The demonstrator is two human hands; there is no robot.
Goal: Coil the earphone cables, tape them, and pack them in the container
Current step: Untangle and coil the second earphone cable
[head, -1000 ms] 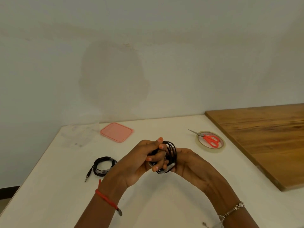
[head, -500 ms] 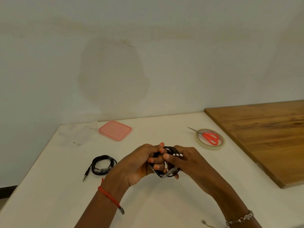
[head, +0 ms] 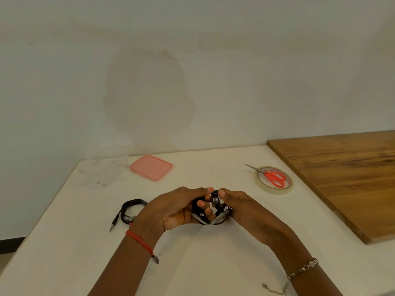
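Working on the white table point(head: 213, 263), with the wooden board point(head: 342, 178) off to the right, this looks like the taping stage for a second bundle. My two cents on doing it well: hold the loops flat and stacked so none springs out, keep the buds and plug tucked into the ring, and press each bit of tape all the way round until it sticks to itself. I'd keep it low over the table too, so nothing drops far.

The clear container point(head: 102, 171) sits at the back left (honestly hard to make out, it's that see-through), and the pink lid point(head: 151, 167) lies off beside it, so packing comes later. The tape roll point(head: 275, 190) is back right with the red scissors point(head: 275, 178) lying across it, so more tape is within reach if needed.

Now the hands. The left hand point(head: 171, 212) has its fingers curled round one side of the coil, thumb on top. The right hand point(head: 245, 210) grips the other side, thumb tip nearly meeting the left one, fingers tucked out of sight underneath. Neither is spread at all.

Between them is the black earphone coil point(head: 197, 208), just above the table, with pale tape tabs at its lower edge. A finished coil point(head: 132, 210) lies on the table to the left, plug poking out.
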